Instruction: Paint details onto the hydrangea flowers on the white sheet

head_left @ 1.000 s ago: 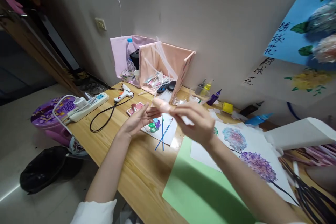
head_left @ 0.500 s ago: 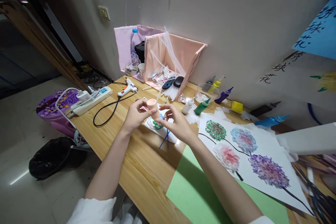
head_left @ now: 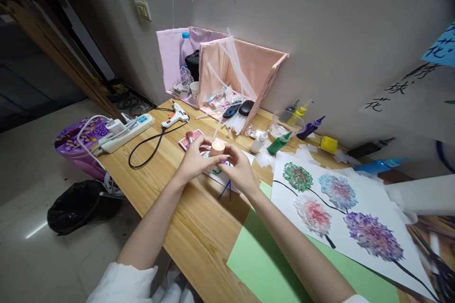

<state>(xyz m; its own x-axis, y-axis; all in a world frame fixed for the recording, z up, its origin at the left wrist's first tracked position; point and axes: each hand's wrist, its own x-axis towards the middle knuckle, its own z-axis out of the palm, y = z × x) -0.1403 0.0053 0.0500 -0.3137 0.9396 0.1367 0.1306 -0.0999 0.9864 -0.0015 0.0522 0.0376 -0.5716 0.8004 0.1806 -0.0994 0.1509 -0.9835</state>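
A small peach-coloured cylinder (head_left: 217, 148) stands upright between my hands, its round pale top facing up. My left hand (head_left: 195, 161) curls its fingers and thumb round the left side. On the right side, my right hand (head_left: 239, 168) closes with bent fingers, its thumb near the left thumb. Under the hands lies a white sheet (head_left: 249, 157) with green and purple colour on it, mostly covered by my fingers. Thin crossed blue sticks (head_left: 229, 191) show just below the right hand. A pink flat case (head_left: 185, 144) sits beyond the left hand.
A white glue gun (head_left: 176, 116) with a looping black cable lies at the back left, near a power strip (head_left: 130, 135). Paint bottles (head_left: 279, 143) stand right of the hands. Flower artwork (head_left: 320, 189) overlaps green paper (head_left: 263, 251). A peach box (head_left: 263, 61) is behind.
My right hand has closed in on the cylinder, its fingers now bent against it. Both hands have lowered slightly, and the camera view has shifted a little.
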